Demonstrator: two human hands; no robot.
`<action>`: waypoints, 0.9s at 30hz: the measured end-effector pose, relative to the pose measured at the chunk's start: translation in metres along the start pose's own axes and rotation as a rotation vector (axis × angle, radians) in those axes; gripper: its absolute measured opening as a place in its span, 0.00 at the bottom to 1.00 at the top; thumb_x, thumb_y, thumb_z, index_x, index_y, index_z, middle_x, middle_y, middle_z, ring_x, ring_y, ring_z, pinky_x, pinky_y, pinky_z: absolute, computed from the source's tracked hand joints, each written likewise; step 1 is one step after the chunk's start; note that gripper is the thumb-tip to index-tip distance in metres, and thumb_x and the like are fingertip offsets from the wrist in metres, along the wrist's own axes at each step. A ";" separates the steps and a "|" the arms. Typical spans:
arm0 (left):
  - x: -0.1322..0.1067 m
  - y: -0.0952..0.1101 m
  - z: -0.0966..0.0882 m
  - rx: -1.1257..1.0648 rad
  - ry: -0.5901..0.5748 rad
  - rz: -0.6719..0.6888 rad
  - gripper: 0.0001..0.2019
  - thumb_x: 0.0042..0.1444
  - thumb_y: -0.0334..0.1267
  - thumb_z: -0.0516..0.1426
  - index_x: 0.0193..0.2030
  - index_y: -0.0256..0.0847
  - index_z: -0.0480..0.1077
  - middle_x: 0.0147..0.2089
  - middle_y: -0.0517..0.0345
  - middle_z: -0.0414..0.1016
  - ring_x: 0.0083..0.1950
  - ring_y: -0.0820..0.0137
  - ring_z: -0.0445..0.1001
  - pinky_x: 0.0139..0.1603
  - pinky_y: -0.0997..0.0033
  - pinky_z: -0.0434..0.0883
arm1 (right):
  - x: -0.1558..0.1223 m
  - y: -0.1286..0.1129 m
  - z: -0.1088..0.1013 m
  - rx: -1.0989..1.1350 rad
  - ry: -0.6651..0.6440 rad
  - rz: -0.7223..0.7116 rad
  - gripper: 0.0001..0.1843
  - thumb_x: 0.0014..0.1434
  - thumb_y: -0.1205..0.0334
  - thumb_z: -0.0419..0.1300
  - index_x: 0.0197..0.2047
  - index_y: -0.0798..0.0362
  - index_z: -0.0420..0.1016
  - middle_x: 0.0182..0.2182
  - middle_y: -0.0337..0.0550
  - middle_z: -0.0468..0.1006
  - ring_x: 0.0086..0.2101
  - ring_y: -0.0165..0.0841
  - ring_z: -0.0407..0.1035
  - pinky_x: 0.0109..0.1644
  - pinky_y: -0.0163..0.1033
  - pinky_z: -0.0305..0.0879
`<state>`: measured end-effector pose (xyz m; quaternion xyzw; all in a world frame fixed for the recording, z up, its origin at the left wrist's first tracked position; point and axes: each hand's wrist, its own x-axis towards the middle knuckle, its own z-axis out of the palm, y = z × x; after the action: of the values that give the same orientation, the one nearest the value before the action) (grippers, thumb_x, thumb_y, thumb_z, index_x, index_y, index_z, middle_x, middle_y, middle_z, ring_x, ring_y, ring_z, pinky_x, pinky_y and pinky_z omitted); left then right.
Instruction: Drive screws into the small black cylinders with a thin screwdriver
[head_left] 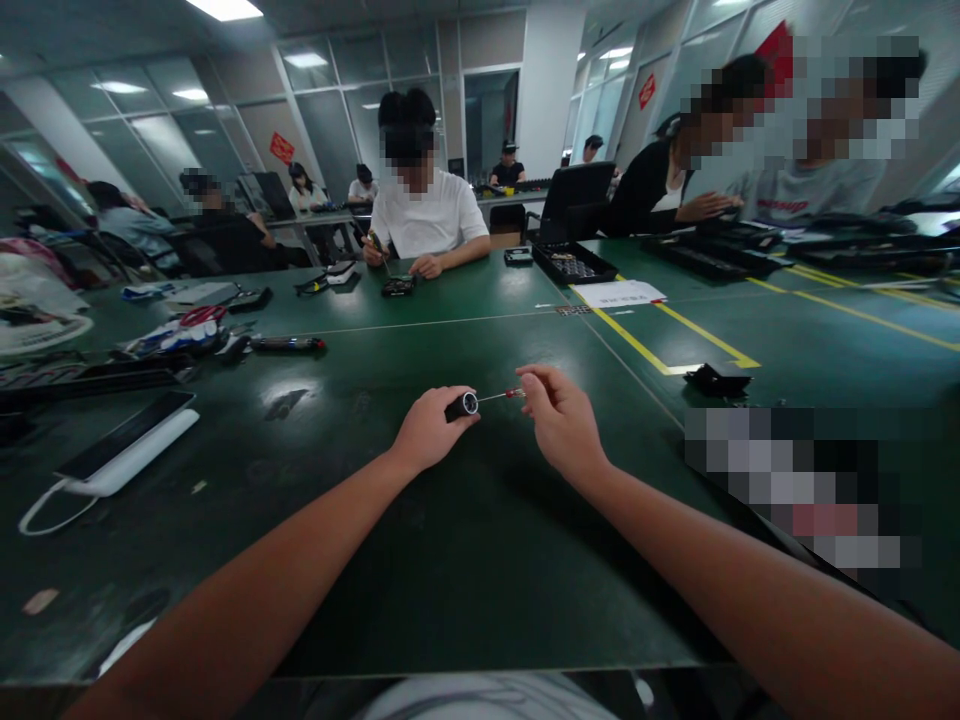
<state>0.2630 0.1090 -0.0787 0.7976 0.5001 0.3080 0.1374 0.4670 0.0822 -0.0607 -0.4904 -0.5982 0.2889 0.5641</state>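
My left hand (pixel 429 428) is closed around a black screwdriver handle (pixel 462 406) with a silver collar, held just above the green table (pixel 420 540). A thin metal bit with a red band (pixel 501 395) sticks out of the collar toward my right hand (pixel 561 420). The right hand's thumb and fingers pinch the far end of that bit. Both hands hover over the middle of the table.
A phone on a white power bank (pixel 127 450) lies at the left with its cable. A dark pen-like tool (pixel 289 344), a small black part (pixel 718 379), a black tray (pixel 574 264) and a paper sheet (pixel 619 293) lie farther off. A person in white sits opposite; others sit around.
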 end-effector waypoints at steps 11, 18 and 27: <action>0.000 -0.001 0.001 -0.001 0.007 0.003 0.16 0.59 0.36 0.65 0.54 0.44 0.74 0.50 0.55 0.79 0.51 0.60 0.74 0.55 0.57 0.70 | 0.001 0.002 -0.001 -0.112 -0.029 -0.023 0.18 0.69 0.47 0.50 0.45 0.48 0.76 0.29 0.40 0.75 0.29 0.34 0.68 0.37 0.42 0.62; 0.000 0.000 0.001 0.010 -0.006 -0.001 0.15 0.60 0.37 0.64 0.54 0.44 0.74 0.49 0.55 0.79 0.51 0.60 0.74 0.54 0.57 0.70 | 0.001 0.005 -0.001 0.007 -0.050 -0.001 0.15 0.68 0.49 0.51 0.45 0.47 0.74 0.31 0.39 0.76 0.31 0.35 0.69 0.38 0.41 0.63; -0.001 -0.001 0.000 0.011 -0.010 -0.009 0.15 0.61 0.38 0.64 0.55 0.45 0.74 0.50 0.55 0.78 0.51 0.60 0.74 0.53 0.57 0.70 | 0.003 0.005 -0.001 -0.052 -0.023 -0.008 0.15 0.67 0.52 0.52 0.50 0.48 0.73 0.35 0.42 0.79 0.33 0.36 0.71 0.39 0.43 0.65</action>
<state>0.2620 0.1091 -0.0798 0.7976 0.5048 0.3005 0.1369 0.4692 0.0862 -0.0640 -0.4992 -0.6139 0.2764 0.5455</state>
